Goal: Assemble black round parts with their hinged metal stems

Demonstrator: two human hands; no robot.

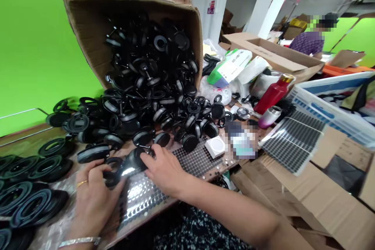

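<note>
Between both hands, just above the table, is a black round part [133, 161] with a ring at one end and a disc at the other. My left hand [95, 193], wearing a ring and a bracelet, has its thumb and fingers closed around the ring end. Over the disc end, my right hand [166, 172] pinches with bent fingers; its fingertips are partly hidden. Beneath them lies a clear sheet of black round stickers [143, 203]. Rows of black ring-shaped parts [29, 203] rest left of my left hand.
A tipped cardboard box [84, 43] spills similar black parts [158, 93] over the table. On the right are a white square block [215, 146], a red bottle [272, 95], another dotted sheet [295, 136] and a white crate [334, 111]. Two people [307, 43] are behind.
</note>
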